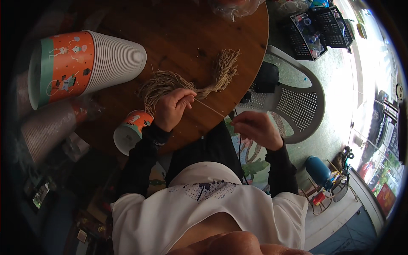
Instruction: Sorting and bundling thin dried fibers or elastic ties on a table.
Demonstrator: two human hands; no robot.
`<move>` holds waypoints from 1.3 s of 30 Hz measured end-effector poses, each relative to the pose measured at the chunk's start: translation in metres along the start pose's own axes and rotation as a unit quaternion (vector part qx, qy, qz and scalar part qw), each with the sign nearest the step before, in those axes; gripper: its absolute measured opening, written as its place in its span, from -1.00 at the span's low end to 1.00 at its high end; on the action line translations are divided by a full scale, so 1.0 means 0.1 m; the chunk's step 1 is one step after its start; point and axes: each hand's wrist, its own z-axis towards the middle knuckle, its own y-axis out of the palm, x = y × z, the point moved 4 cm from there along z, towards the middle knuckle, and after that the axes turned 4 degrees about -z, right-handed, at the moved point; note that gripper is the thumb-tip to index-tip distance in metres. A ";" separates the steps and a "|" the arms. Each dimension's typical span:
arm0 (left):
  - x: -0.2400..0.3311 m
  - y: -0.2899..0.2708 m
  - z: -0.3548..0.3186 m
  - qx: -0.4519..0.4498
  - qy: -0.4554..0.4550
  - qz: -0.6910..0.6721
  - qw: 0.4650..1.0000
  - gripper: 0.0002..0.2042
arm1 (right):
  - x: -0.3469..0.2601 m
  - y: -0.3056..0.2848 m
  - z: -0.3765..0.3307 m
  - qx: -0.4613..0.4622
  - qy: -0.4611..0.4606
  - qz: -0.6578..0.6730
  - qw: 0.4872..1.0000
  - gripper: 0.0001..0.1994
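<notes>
Beige fibre bundle (179, 82): lying on the wooden table (178, 34) just past the left hand (173, 109) at twelve o'clock, its long axis curving from eight to one. Left hand, nearer: fingertips pinching a thin strand (209, 108) slanting toward four o'clock. Right hand (257, 129): fingers curling nearly together by its far end; whether gripping, I can't tell.
</notes>
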 end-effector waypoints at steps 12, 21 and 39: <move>0.12 0.44 0.67 -0.147 -0.104 -0.444 0.878 -0.82 | -0.88 -0.13 0.77 0.080 -0.156 0.252 0.952 -0.80; -0.01 0.00 0.42 -0.168 -0.142 -0.375 0.901 -0.81 | -0.85 -0.55 1.11 0.117 -0.207 0.302 0.923 -0.84; -0.20 -0.31 -0.03 -0.139 -0.250 -0.463 0.839 -0.89 | -0.96 -0.13 1.37 0.167 -0.263 0.037 0.950 -0.72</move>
